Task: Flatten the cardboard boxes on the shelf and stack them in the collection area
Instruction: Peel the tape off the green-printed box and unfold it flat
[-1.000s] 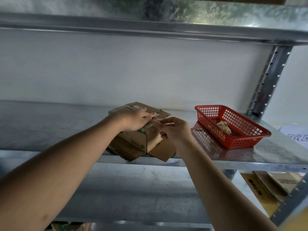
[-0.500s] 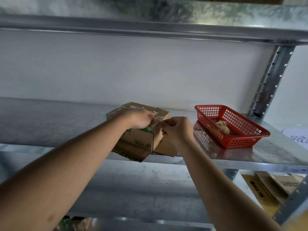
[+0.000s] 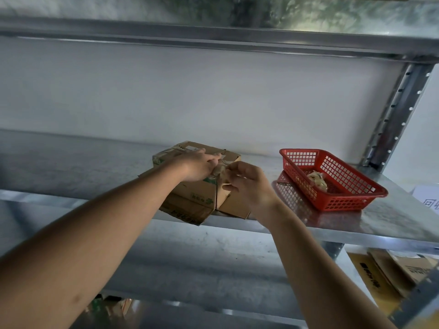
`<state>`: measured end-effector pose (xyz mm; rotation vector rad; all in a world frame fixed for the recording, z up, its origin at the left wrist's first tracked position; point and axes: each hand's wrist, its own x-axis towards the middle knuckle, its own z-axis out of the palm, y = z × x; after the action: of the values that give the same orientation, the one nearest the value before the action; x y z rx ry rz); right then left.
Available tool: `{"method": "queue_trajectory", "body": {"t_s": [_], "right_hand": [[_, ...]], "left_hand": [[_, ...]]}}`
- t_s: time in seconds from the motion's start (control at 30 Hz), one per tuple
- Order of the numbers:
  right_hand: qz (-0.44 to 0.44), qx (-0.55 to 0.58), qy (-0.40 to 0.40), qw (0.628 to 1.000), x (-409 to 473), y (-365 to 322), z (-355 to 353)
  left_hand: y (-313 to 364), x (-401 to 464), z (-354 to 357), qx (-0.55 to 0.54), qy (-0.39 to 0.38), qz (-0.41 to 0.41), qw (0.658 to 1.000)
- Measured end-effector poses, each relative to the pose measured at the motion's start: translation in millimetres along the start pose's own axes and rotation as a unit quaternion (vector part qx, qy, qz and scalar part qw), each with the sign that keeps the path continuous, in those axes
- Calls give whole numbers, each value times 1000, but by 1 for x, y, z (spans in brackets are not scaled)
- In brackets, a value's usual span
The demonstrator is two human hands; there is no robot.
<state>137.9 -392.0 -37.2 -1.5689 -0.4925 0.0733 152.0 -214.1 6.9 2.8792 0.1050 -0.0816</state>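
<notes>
We press the left hand [image 3: 199,166] flat on the light, stiff cardboard box [image 3: 202,193]; the right hand [image 3: 247,184] pinches tape at its 3 o'clock edge.

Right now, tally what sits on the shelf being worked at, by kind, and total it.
Cardboard box: 1
Red basket: 1
Crumpled wad in the basket: 1
Total: 3

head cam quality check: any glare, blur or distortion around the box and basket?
Head view: dim overall, forearms in shadow; the metal shelf mirrors the red basket with soft glare. Wide-angle bowing shows in the upper shelf beam. Fine detail is soft where the left hand and right hand meet on the cardboard box.
</notes>
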Motion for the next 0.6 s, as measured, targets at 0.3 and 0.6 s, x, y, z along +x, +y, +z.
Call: {"method": "queue_trajectory", "body": {"t_s": [0.3, 0.6], "right_hand": [[52, 160, 112, 979, 2, 1, 6], [22, -97, 154, 983, 7, 4, 5]], "left_hand": [[2, -2, -4, -8, -18, -2, 1000], [12, 5, -3, 40, -22, -23, 999]]}}
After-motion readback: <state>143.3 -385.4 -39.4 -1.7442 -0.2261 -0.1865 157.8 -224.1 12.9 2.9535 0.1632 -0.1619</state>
